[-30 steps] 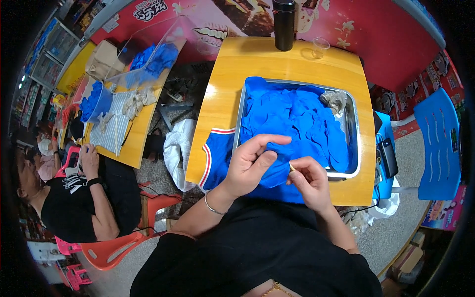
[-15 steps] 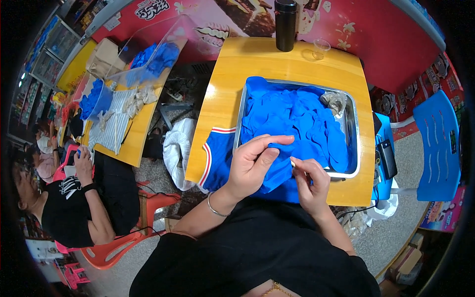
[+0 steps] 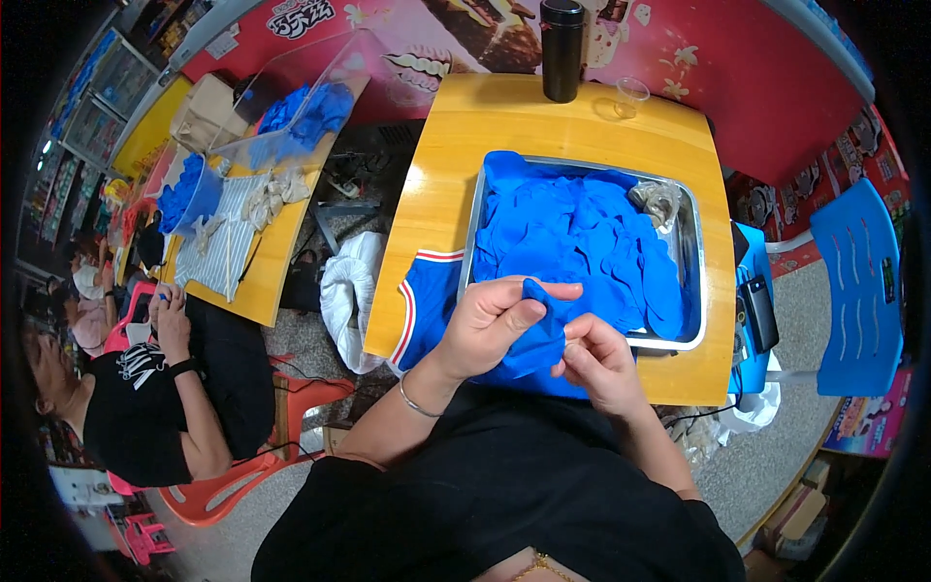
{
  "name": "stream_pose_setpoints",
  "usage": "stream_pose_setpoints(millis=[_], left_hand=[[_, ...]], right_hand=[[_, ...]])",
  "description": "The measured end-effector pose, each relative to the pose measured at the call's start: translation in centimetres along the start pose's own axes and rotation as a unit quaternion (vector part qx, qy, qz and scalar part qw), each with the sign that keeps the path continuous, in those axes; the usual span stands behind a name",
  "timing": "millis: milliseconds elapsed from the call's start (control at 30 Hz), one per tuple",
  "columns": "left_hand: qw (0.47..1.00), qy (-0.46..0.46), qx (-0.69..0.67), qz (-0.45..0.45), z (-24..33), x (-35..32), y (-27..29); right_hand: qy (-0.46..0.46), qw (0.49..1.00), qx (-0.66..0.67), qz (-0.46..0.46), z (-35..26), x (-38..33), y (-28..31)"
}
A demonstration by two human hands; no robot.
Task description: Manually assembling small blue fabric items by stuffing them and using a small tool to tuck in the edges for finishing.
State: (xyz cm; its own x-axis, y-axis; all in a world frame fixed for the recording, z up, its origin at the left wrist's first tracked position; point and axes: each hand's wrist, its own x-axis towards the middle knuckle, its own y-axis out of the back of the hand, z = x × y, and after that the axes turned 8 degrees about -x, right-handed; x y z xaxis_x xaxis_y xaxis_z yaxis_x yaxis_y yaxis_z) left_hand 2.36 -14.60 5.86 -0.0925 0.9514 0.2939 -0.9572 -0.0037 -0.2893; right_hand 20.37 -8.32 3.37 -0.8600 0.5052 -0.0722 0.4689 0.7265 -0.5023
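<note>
Above my lap, my left hand (image 3: pixel 493 330) pinches a small piece of blue cloth (image 3: pixel 532 341) between thumb and fingers. My right hand (image 3: pixel 603 366) is closed at the right edge of that cloth, its fingertips together; what lies between them is too small to make out. Just beyond both hands, a metal tray (image 3: pixel 692 291) holds a heap of blue cloth pieces (image 3: pixel 572 228). A clear bag of small pale things (image 3: pixel 657 202) sits in the tray's far right corner. A blue garment with red and white trim (image 3: pixel 427 301) lies left of the tray, partly under it.
The yellow table (image 3: pixel 451 136) bears a black thermos (image 3: pixel 561 53) and a clear plastic cup (image 3: pixel 630 94) at its far edge. A blue chair (image 3: pixel 858 286) stands at right. At left, a co-worker (image 3: pixel 136 407) sits beside another table with blue cloth in clear bins (image 3: pixel 199 199).
My right fingers have shifted slightly down and left along the cloth's edge; a small whitish thing seen at their tips before is hidden now. The co-worker's hands have moved slightly.
</note>
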Motion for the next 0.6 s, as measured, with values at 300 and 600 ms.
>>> stream_pose_setpoints(millis=[300,600], left_hand=[[0.999,-0.019,0.025,0.031,0.2,0.3,-0.4],[0.989,-0.030,0.141,0.015,0.1,0.8,0.3]], right_hand=[[0.174,0.949,-0.242,0.104,1.0,0.3,-0.5],[0.169,0.942,-0.257,0.134,1.3,0.7,-1.2]])
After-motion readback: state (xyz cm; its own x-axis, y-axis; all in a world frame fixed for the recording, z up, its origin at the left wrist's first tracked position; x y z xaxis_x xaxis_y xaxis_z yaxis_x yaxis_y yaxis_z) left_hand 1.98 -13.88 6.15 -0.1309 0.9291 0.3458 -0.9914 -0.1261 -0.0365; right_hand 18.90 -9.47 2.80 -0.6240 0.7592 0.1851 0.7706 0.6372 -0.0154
